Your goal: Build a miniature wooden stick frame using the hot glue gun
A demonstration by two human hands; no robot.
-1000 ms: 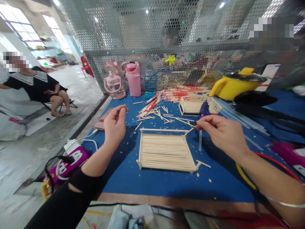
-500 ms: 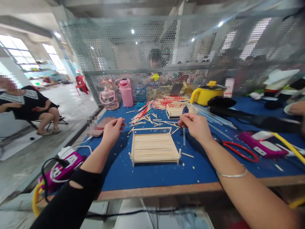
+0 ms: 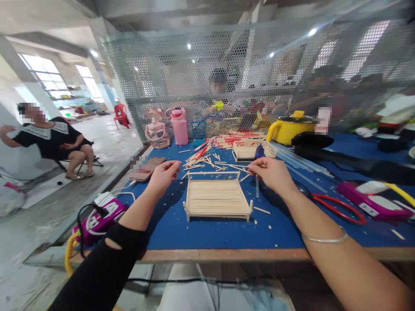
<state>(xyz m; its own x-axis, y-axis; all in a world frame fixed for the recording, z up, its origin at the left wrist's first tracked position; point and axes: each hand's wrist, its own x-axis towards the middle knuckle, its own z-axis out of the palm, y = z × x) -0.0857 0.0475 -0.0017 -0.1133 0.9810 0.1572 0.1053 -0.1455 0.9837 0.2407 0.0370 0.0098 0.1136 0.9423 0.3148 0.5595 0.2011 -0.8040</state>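
Note:
A small bed-shaped frame (image 3: 217, 198) of pale wooden sticks stands on the blue table, with a slatted top, corner posts and a rail along its far side. My left hand (image 3: 164, 177) is raised just beyond its far left corner, fingertips pinched. Off the far right corner hovers my right hand (image 3: 271, 173), thumb and forefinger also pinched together. Anything between the fingers of either hand is too small to make out. Behind the right fingers a dark blue pointed tool tip (image 3: 260, 151) shows, apparently part of a glue gun. Neither hand touches the frame.
Loose sticks (image 3: 214, 162) and a second stick frame (image 3: 248, 152) lie farther back. Clear glue sticks (image 3: 301, 162), a red cable loop (image 3: 339, 209) and a yellow pot (image 3: 290, 129) are right. Left are a phone (image 3: 149, 168) and a purple power strip (image 3: 102, 220). A person (image 3: 55, 138) sits left.
The view has turned slightly left, so everything sits farther right. My hands have come slightly closer together, still pinched. The seated person has raised an arm. The stick frame stays put.

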